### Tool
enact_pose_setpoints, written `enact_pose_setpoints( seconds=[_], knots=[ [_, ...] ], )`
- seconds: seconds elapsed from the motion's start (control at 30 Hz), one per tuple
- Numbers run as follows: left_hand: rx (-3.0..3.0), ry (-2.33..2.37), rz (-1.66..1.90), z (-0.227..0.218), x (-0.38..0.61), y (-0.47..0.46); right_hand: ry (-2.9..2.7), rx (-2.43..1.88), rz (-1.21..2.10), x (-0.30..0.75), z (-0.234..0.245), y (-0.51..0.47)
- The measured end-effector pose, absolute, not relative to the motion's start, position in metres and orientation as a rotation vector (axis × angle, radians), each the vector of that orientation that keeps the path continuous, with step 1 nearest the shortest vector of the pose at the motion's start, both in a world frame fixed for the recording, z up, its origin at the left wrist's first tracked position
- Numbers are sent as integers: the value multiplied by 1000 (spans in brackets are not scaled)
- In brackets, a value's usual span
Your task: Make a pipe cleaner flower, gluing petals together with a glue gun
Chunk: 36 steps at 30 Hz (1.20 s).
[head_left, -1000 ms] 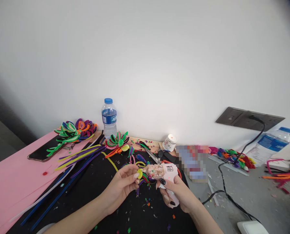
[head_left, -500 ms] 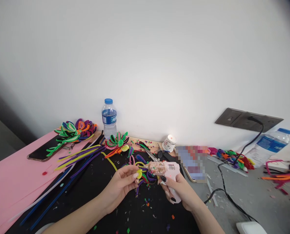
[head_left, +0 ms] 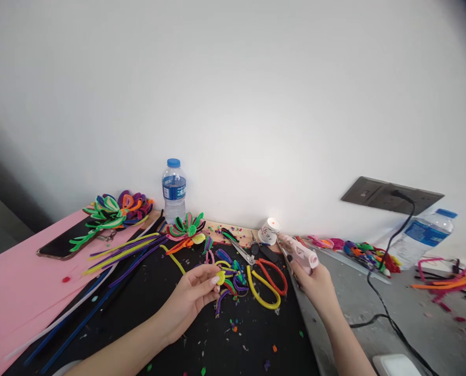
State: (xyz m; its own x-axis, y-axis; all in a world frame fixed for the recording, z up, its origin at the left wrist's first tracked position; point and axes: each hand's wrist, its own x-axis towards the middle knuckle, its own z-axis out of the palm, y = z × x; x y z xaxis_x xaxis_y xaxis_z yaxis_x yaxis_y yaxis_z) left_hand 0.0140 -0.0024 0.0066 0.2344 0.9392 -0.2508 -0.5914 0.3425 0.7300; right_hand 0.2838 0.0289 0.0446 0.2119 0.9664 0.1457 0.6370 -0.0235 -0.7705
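Note:
My left hand (head_left: 194, 297) pinches a small pipe-cleaner flower (head_left: 229, 282) with a yellow coiled centre and purple, green and red loops, just above the black mat (head_left: 154, 318). My right hand (head_left: 315, 282) is closed round a pink hot glue gun (head_left: 299, 251), held out to the right over the grey table, its nozzle pointing back toward the wall. Scissors (head_left: 262, 277) with red and yellow handles lie on the mat between my two hands.
Loose pipe cleaners (head_left: 127, 250), finished flowers (head_left: 117, 209) and a phone (head_left: 58, 243) lie at left on pink paper (head_left: 17, 292). A water bottle (head_left: 174, 189) and paper cup (head_left: 268, 231) stand by the wall. A black cord (head_left: 377, 313) runs to a socket (head_left: 389, 194); another bottle (head_left: 423, 235) lies right.
My right hand has carried the glue gun away from the flower, rightward and toward the wall, uncovering the scissors. My left hand keeps the flower in about the same place.

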Motion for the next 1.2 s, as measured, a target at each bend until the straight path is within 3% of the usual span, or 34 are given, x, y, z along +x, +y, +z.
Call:
enact_pose_setpoints(
  seconds=[0.2,0.43,0.7,0.87,0.93,1.0,1.07,1.2],
  knots=[
    [541,764,1131,8,14,-2,-1471,-2310,85,319,45,35],
    [580,765,1133,9,14,-2,-1383,-2627,63,368,23,45],
    [676,793,1121,10,14,-4,-1161,-2690,6,367,31,40],
    [784,831,1141,11,17,-3,-1252,-2161,-130,318,49,28],
    [823,838,1153,10,19,-3,-1411,-1822,76,280,44,19],
    [854,839,1163,9,21,-2,-1602,-1462,507,238,33,7],
    [897,844,1166,9,23,-3,-1691,-1301,861,202,19,-5],
    [1000,883,1141,9,25,-5,-1541,-1182,1173,167,4,-16]
  ],
)
